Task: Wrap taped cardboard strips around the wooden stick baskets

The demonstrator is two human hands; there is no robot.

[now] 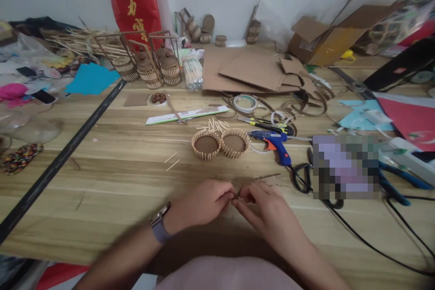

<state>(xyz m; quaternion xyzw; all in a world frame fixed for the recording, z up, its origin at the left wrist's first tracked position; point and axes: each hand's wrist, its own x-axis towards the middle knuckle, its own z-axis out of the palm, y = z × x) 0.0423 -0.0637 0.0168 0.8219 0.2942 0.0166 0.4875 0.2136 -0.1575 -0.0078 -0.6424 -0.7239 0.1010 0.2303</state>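
The left hand, with a watch at its wrist, pinches a small brown piece between thumb and forefinger. The right hand has its fingers curled against the same piece; whether they grip it I cannot tell, as the fingertips hide most of it. From there, a cardboard scrap lies at 2 o'clock, just beyond the right knuckles. Two round, stick-walled trays sit side by side at 11 and 12 o'clock, with a heap of short sticks right behind. Two loose sticks lie at 10 o'clock, and a blue hot-glue gun at 1 o'clock. Farther out are a tape roll and cardboard sheets at 12, lidded, handled baskets at 11, and blue-handled pliers at 3.
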